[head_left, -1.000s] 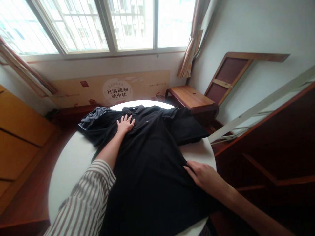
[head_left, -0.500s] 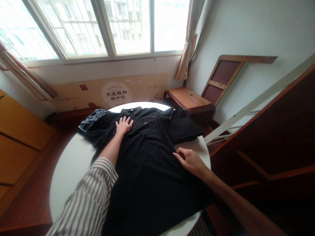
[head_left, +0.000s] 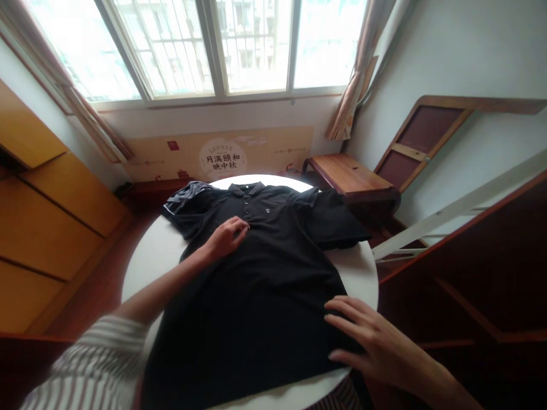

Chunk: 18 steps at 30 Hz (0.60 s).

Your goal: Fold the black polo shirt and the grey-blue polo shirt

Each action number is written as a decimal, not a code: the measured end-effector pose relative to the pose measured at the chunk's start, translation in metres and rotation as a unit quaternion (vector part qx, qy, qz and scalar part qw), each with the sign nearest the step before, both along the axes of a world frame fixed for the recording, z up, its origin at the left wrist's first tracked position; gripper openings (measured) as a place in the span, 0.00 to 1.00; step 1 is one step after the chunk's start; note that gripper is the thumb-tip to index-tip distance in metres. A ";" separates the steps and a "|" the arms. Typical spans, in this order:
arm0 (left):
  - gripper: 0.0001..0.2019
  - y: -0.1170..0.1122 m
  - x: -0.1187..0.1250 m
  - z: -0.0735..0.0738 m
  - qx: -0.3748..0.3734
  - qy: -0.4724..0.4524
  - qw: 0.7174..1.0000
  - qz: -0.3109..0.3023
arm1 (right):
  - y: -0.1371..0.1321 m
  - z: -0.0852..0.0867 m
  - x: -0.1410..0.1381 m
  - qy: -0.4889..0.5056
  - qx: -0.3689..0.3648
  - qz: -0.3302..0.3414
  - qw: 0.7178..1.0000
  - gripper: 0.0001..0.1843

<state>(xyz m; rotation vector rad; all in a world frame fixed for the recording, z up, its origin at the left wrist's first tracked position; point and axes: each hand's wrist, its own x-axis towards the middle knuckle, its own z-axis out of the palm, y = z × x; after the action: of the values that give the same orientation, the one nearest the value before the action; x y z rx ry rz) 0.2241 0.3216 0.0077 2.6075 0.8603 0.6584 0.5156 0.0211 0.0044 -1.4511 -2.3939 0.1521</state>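
One black shirt (head_left: 260, 302), flat likely against creases: left hand (head_left: 227, 236) half-curled at its chest, hold unclear; right hand (head_left: 371, 337) spread, empty, by its edge.

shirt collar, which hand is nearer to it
The left hand, curled over the chest of the black shirt; the right hand, spread open, is down near the hem.

Daylight reaches you through a wide, pale-framed window (head_left: 256, 51) at twelve o'clock; below it runs a long beige printed panel (head_left: 258, 151); at ten stand yellow-brown wooden cabinets (head_left: 72, 196) above reddish-brown flooring (head_left: 111, 276); at one, a low brown wooden bench (head_left: 350, 172) near the plain white wall (head_left: 474, 51).
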 end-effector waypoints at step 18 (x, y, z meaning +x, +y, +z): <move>0.21 -0.244 -0.183 -0.009 -0.081 0.222 0.970 -0.063 | -0.033 -0.002 0.017 -0.041 0.117 0.048 0.991 0.21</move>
<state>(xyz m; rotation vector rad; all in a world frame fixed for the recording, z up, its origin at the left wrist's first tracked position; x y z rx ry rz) 0.0409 0.0780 -0.0009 2.6669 0.8162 -0.0372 0.5323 -0.0120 0.0020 -1.2580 -2.4515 -0.1648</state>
